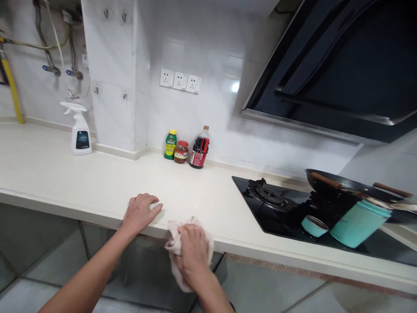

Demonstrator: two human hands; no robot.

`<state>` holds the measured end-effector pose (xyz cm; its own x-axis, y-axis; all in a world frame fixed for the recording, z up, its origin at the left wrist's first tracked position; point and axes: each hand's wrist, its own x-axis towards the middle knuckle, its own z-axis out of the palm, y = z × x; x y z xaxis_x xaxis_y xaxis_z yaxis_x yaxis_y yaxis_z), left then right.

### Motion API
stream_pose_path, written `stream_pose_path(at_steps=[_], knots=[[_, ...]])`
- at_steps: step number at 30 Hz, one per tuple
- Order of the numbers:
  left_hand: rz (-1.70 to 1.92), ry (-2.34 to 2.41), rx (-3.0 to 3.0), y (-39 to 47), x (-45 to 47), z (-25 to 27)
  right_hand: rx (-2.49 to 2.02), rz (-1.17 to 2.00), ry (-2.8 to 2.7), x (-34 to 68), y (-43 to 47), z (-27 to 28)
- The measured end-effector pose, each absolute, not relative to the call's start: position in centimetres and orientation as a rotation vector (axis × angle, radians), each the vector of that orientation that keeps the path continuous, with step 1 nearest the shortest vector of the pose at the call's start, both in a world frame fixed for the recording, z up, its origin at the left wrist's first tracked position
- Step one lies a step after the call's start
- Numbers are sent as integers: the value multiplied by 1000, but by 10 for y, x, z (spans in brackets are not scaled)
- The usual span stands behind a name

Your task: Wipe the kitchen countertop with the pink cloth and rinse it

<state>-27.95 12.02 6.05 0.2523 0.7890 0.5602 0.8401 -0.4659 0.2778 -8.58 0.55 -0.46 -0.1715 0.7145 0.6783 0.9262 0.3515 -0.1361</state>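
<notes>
My right hand [194, 252] presses a pale pink cloth [174, 232] against the front edge of the white countertop [130, 182]. Part of the cloth hangs down over that edge, and the palm hides some of it. To the left, my left hand [140, 211] rests on the countertop near the edge. Its fingers are loosely bent and the thumb stands apart from them. A pale patch shows between thumb and fingers; I cannot tell it from the counter surface.
Against the wall stand a green bottle [170, 145], a red-lidded jar [181, 152] and a dark sauce bottle [199, 150]. A white spray bottle [81, 132] is at left. At right, a gas stove [247, 195] carries a wok [345, 184], a turquoise canister [360, 224] and its small turquoise companion [314, 227], below a range hood [342, 65].
</notes>
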Motion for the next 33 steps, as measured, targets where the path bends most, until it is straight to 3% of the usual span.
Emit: stream_pose_path(at_steps=[4, 8, 13, 23, 28, 33], knots=[[-1039, -1607, -2438, 120, -282, 60, -1419, -321, -2018, -146, 21, 15], [-1077, -1639, -2478, 121, -285, 62, -1385, -249, -2006, -142, 15, 24], [-1090, -1652, -2520, 121, -287, 63, -1451, -241, -1925, -72, -10, 17], [-1105, -1658, -2522, 116, -284, 62, -1620, -563, -1770, 76, -47, -18], [-1087, -1625, -2503, 114, -282, 62, -1589, -677, -1787, 60, -40, -24], [-1074, -1607, -2477, 116, -281, 58, -1541, -472, -1940, 9, -28, -9]])
